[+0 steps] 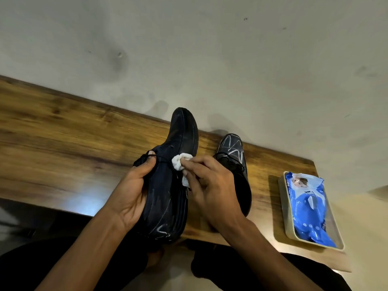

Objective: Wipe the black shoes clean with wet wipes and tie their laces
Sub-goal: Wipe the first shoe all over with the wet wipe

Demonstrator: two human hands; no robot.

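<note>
Two bare forearms reach up from the bottom of the view toward a wooden table (pixel 63 131) set against a pale wall (pixel 210 49). Between them, dark trousers (pixel 31 267) cover the person's lap.

Two black shoes are in sight. One, the held shoe (pixel 168 185), is lifted over the near edge of the table and turned on its side, toe pointing away toward the wall, its ridged sole facing right. It is streaked with pale scuffs along the side, near the heel and at the toe. Its thin black lace (pixel 156 157) hangs loose, untied, across the opening. The left hand (pixel 130 194) grips this shoe from the left, fingers curled round the upper with fingertips tucked into the opening.

One white wipe (pixel 181 166), bunched into a wad, is pinched by the right hand (pixel 210 183) and pressed against the side of the held shoe just beside the sole.

The second shoe (pixel 233 158) stands on the table behind the right hand, its toe crossed with white marks.

One blue pack of wipes (pixel 310 208) lies in one shallow cream tray (pixel 282 223) near the table's right end.
</note>
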